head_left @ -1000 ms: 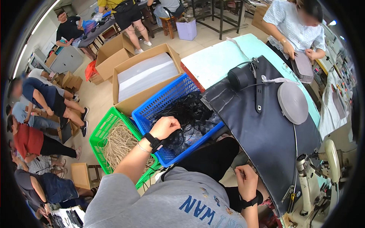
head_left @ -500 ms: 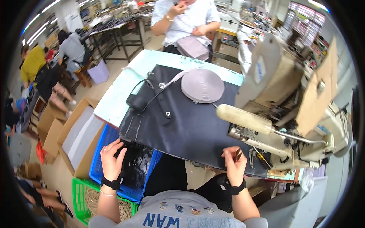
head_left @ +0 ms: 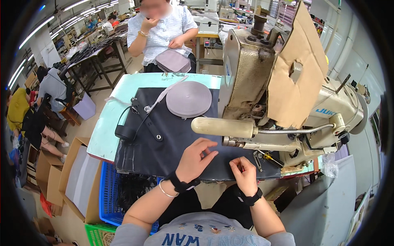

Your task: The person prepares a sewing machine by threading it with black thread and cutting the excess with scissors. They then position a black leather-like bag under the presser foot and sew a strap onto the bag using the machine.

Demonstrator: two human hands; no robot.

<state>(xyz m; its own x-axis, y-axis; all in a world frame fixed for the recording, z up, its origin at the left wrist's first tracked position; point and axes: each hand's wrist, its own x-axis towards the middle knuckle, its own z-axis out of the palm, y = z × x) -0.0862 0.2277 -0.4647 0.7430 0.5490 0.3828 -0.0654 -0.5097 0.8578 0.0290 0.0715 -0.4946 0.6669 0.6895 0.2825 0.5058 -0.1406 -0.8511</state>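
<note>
My left hand (head_left: 198, 158) hovers over the black mat (head_left: 176, 151) in front of the sewing machine (head_left: 299, 102), thumb and fingers apart and nothing in them. To its right, my right hand (head_left: 244, 175) is closed in a pinch at the mat's front edge. Whatever lies between its fingertips is mostly hidden and too small to name. Beside that hand are a small metal part (head_left: 257, 160) and a screwdriver with a yellow and black handle (head_left: 273, 160). Farther back on the mat lies a flat roll of grey tape (head_left: 188, 99), its loose end trailing left.
A black strap (head_left: 152, 128) and a dark corded device (head_left: 124, 132) lie on the mat's left. The machine's pale padded bar (head_left: 223, 127) juts over the mat. A blue crate (head_left: 107, 197) and a cardboard box (head_left: 65, 172) stand left. Across the table is a co-worker (head_left: 164, 37).
My left hand has moved right and up, from the mat's left corner above the blue crate to beside the machine. My right hand stays pinched near the front edge. The view has shifted.
</note>
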